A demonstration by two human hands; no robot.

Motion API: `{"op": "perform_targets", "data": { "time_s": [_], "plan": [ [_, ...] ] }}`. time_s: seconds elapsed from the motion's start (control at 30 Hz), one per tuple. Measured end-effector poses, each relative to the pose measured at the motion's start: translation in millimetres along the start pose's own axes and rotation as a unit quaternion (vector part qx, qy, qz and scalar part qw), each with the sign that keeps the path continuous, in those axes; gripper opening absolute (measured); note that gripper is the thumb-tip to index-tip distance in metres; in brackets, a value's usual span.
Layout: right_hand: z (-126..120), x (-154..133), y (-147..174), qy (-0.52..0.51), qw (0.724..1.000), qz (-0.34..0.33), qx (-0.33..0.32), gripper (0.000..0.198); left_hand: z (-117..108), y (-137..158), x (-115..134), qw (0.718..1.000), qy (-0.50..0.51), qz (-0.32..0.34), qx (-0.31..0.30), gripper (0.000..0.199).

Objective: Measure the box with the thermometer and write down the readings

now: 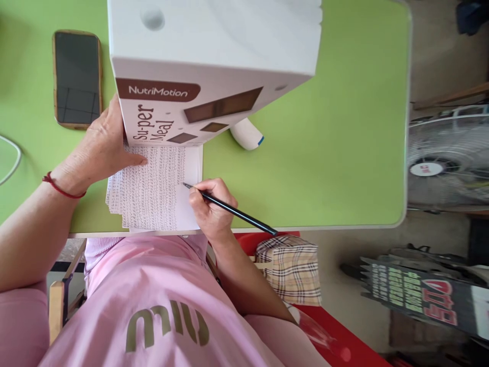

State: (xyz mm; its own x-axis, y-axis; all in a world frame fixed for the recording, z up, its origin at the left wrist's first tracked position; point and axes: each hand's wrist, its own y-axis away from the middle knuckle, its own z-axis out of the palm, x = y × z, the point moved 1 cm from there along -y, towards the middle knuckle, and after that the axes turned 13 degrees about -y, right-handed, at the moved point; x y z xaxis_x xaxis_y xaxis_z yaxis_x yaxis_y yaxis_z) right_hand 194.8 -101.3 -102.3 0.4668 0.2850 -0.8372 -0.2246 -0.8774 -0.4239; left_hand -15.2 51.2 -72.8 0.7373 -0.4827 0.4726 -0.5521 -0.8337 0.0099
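A black pen (244, 218) is pinched in my right hand (214, 206), its tip at the right end of the writing on the top sheet. The stack of paper sheets (153, 193) lies at the table's near edge, covered with dense rows of small handwriting and a blank strip on the right. My left hand (103, 140) rests at the left side of the sheets, thumb stretched over the writing. Its other fingers go partly out of sight beside the white NutriMotion box (214, 41), which hides the far part of the sheets.
On the green table (336, 137), a phone (77, 79) lies left of the box. A white object with a blue edge (246, 133) peeks out from behind the box. A white cable (15, 158) curves at far left. Beyond the table stand a fan (451, 163) and a plaid bag (292, 267).
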Motion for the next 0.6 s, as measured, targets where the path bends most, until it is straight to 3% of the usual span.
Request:
{"op": "perform_targets", "data": {
  "time_s": [0.37,0.6],
  "plan": [
    [0.7,0.6,-0.1,-0.007,1.0,0.004,0.003,0.013,-0.8,-0.1,1.0,1.0,-0.005,-0.004,-0.001,0.087],
    [-5.5,-1.4,3.9,-0.016,0.999,-0.005,0.05,0.008,-0.6,-0.2,0.7,1.0,0.0,0.0,-0.001,0.089]
  ]
}}
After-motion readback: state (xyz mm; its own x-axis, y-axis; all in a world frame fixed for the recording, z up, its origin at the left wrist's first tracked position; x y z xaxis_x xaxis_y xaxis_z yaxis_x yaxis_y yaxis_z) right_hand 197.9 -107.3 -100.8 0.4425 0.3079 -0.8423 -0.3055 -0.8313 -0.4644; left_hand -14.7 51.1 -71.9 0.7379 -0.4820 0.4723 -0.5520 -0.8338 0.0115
